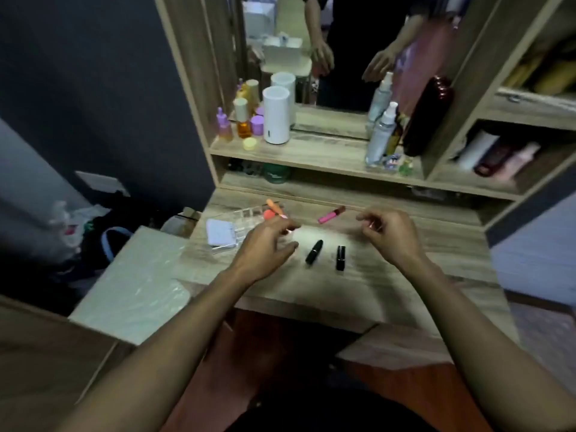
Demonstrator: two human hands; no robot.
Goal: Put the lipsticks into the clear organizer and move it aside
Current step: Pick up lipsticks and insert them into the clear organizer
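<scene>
Two black lipsticks lie on the wooden vanity top: a rounded one [314, 251] and a square one [340, 258]. A pink lip gloss tube [332, 214] lies farther back. The clear organizer [241, 215] stands at the left rear of the top, with an orange lipstick [273, 206] leaning in it beside a red-orange round item [269, 216]. My left hand [268, 244] hovers between the organizer and the rounded lipstick, fingers spread, holding nothing. My right hand [389, 236] hovers right of the square lipstick, fingers loosely curled, nothing visible in them.
A flat pale lavender case [219, 232] lies against the organizer's left side. The shelf above carries a white cylinder [277, 115], small bottles [242, 118] and spray bottles [381, 135] in front of a mirror [343, 48]. A pale board [131, 282] sits left of the vanity.
</scene>
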